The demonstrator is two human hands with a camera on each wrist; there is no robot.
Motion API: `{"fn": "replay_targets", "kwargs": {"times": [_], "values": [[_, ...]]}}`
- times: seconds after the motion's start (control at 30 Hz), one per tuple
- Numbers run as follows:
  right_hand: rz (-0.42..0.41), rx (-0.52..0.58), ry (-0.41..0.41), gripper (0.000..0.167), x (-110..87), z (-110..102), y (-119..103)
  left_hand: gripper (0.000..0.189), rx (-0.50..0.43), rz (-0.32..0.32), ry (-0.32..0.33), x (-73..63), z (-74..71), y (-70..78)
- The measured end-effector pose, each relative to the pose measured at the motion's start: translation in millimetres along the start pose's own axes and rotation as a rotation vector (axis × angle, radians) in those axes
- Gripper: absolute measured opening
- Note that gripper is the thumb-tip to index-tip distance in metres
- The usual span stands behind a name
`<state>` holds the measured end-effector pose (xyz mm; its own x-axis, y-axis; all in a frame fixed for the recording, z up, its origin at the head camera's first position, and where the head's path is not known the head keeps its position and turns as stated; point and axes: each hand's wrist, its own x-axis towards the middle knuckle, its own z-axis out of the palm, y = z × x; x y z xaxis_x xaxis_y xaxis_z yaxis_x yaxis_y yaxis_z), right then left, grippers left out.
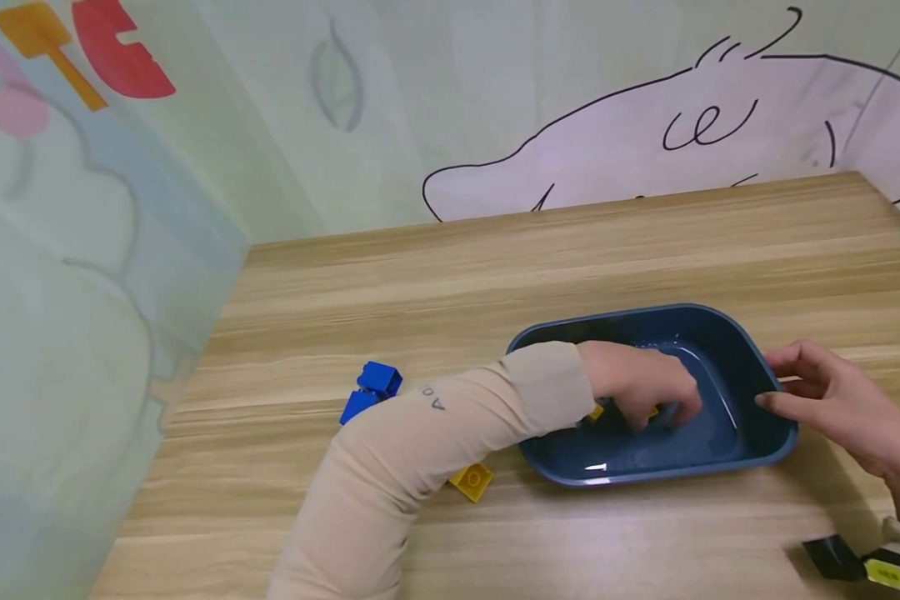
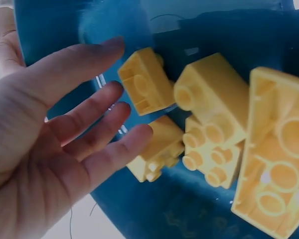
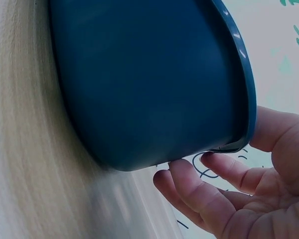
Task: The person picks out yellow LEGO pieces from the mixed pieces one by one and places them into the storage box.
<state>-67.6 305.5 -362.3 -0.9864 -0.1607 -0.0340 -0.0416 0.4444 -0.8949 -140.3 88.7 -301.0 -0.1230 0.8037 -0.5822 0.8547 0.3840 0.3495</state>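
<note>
A dark blue plastic bin [image 1: 708, 350] with rounded corners stands on the table. My left hand [image 1: 648, 383] reaches down into it, fingers spread and loosely bent. In the left wrist view several yellow toy bricks lie in the bin; the fingertips are right at a small studded brick [image 2: 162, 144], and another brick [image 2: 147, 82] lies just ahead of the thumb. A large brick [image 2: 279, 154] shows its hollow underside. At the bin's right end, my right hand [image 1: 832, 400] grips the rim, thumb over the edge and fingers against the outer wall.
Two blue bricks [image 1: 378, 379] sit on the wooden table [image 1: 345, 300] left of the bin, partly behind the left sleeve. A yellow brick [image 1: 472, 481] lies near that sleeve. A black and yellow device [image 1: 888, 571] is at the right wrist. Printed walls border the table.
</note>
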Motion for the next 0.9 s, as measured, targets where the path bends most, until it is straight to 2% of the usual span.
{"fn": "replay_targets", "kwargs": {"times": [0.23,0.4,0.63,0.73,0.9], "values": [[-0.007,0.016,-0.005,0.034,-0.9,-0.3,-0.8,0.037,0.035,-0.026,-0.013,-5.4,-3.9,7.1],[-0.004,0.006,-0.006,0.034,-0.4,0.0,-0.1,0.037,0.091,-0.023,-0.012,-15.6,-3.5,9.6],[0.002,0.003,-0.002,0.033,-0.2,-0.5,2.7,0.038,0.155,-0.018,-0.010,-39.7,-3.2,6.8],[0.011,-0.008,-0.001,0.030,-0.1,-0.6,2.3,0.038,0.172,-0.050,-0.009,-52.4,-2.1,5.9],[0.019,-0.027,0.001,0.028,0.6,0.3,0.7,0.039,0.184,-0.113,0.042,-76.2,2.2,3.6]]}}
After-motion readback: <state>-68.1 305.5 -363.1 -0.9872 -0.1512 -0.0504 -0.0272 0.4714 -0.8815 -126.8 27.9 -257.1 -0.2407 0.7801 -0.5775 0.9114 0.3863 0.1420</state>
